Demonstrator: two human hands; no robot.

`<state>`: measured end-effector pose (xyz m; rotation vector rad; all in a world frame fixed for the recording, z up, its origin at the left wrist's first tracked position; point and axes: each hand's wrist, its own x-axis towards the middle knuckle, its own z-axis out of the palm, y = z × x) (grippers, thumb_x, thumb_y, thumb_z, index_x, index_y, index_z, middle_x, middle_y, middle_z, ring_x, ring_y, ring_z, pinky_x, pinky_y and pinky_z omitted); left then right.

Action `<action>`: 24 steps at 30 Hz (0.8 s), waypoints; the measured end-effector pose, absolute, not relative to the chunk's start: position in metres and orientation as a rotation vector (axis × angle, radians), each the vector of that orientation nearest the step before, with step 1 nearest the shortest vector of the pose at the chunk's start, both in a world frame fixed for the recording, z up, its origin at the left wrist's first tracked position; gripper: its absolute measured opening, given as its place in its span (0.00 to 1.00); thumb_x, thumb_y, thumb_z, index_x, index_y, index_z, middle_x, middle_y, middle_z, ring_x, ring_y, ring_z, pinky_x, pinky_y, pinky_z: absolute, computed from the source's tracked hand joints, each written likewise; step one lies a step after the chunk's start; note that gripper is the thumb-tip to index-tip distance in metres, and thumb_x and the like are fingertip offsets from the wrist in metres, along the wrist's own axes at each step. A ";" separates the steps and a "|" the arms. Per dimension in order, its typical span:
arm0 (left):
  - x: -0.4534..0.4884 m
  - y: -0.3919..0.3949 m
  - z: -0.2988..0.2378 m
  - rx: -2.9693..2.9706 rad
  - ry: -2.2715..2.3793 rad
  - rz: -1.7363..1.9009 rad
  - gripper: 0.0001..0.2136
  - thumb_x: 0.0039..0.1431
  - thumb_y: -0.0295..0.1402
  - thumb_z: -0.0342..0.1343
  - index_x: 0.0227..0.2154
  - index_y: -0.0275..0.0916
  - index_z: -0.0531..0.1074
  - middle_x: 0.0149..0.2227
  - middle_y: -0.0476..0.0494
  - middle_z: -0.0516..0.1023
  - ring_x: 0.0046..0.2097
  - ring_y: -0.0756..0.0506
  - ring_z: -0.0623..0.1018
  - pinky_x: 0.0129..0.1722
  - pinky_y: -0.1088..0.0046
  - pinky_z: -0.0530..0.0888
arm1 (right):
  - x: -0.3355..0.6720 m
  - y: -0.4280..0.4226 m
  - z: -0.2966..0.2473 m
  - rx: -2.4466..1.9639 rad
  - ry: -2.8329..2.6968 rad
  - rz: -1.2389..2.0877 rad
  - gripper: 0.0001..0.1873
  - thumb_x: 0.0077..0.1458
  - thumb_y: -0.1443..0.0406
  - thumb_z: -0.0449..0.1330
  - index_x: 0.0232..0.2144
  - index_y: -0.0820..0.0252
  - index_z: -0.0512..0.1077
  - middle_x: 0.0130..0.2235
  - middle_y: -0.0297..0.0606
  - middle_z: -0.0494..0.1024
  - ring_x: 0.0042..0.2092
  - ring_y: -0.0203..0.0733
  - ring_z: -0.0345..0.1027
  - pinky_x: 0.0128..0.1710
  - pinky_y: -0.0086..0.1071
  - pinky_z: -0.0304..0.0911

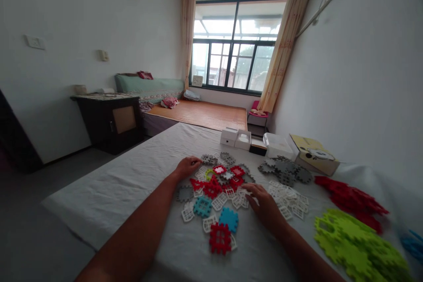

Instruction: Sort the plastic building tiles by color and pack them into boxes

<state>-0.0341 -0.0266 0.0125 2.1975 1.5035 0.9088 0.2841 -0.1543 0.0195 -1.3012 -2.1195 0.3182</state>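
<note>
Mixed pile of interlocking plastic tiles (214,187) lay at frame centre on white-clothed table (125,189). Left hand (188,166) rested flat at pile's upper-left edge, holding nothing. Right hand (264,205) had fingertips down on white tiles (239,202); grip unclear. Judged best: steady pile, slide single tile out flat.

White-clothed tabletop (132,194): mixed tiles (214,189) scattered in the middle, grey heap (286,169) and white heap (292,200) beside them, red pile (350,200), green pile (357,246), small boxes (236,137) behind.
</note>
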 end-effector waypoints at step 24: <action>-0.032 -0.028 0.015 2.199 1.509 0.901 0.15 0.52 0.36 0.49 0.37 0.38 0.78 0.39 0.45 0.79 0.40 0.47 0.75 0.41 0.77 0.68 | 0.251 -0.186 0.039 -1.094 -2.506 0.326 0.16 0.59 0.64 0.50 0.48 0.51 0.69 0.46 0.37 0.74 0.48 0.44 0.63 0.50 0.39 0.60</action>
